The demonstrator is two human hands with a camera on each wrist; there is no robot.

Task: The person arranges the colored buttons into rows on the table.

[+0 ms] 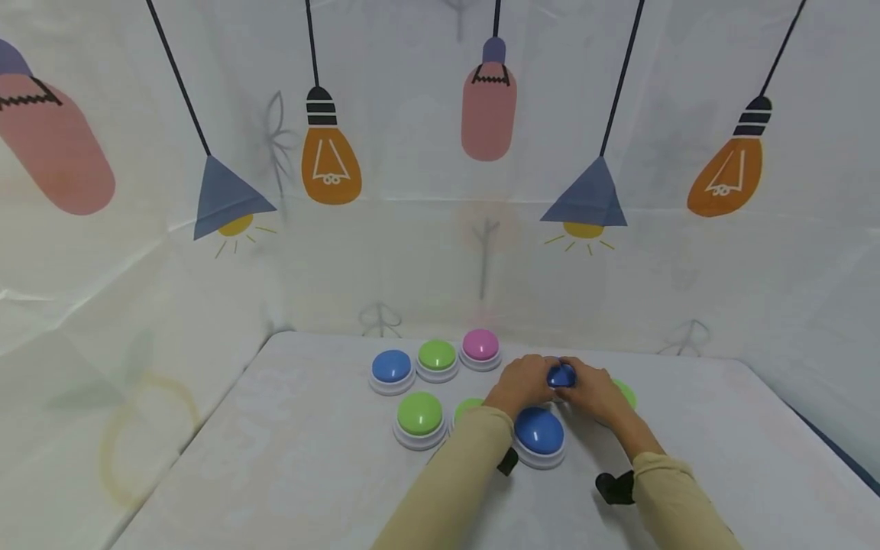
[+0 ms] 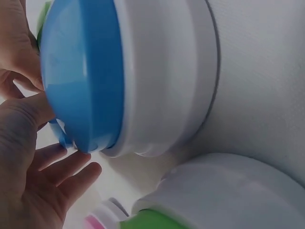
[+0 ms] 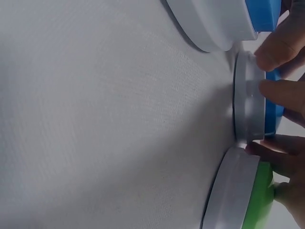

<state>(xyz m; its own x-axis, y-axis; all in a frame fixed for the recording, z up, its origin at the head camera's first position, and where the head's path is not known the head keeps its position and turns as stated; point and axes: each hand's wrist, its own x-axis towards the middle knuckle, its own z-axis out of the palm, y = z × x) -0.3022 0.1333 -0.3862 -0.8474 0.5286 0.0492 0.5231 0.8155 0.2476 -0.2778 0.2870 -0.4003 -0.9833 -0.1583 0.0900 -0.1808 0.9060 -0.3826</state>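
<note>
Both hands are at a blue push button (image 1: pixel 561 375) on a round white base, in the back row. My left hand (image 1: pixel 524 383) holds its left side, with the thumb and fingers around it. On its right side, my right hand (image 1: pixel 594 391) grips it; in the right wrist view the fingertips (image 3: pixel 276 53) touch the white base (image 3: pixel 249 98). A larger-looking blue button (image 1: pixel 539 431) stands nearer, in front of the hands, and fills much of the left wrist view. Beside the right hand sits a green button (image 1: pixel 624 393), partly hidden by that hand.
Left of the hands stand a green button (image 1: pixel 420 415), a blue button (image 1: pixel 391 367), another green button (image 1: pixel 437 356) and a pink button (image 1: pixel 480 345). One more green button (image 1: pixel 468 406) is partly behind the left arm. A lamp-patterned sheet (image 1: pixel 412 260) hangs behind the white table (image 1: pixel 275 458).
</note>
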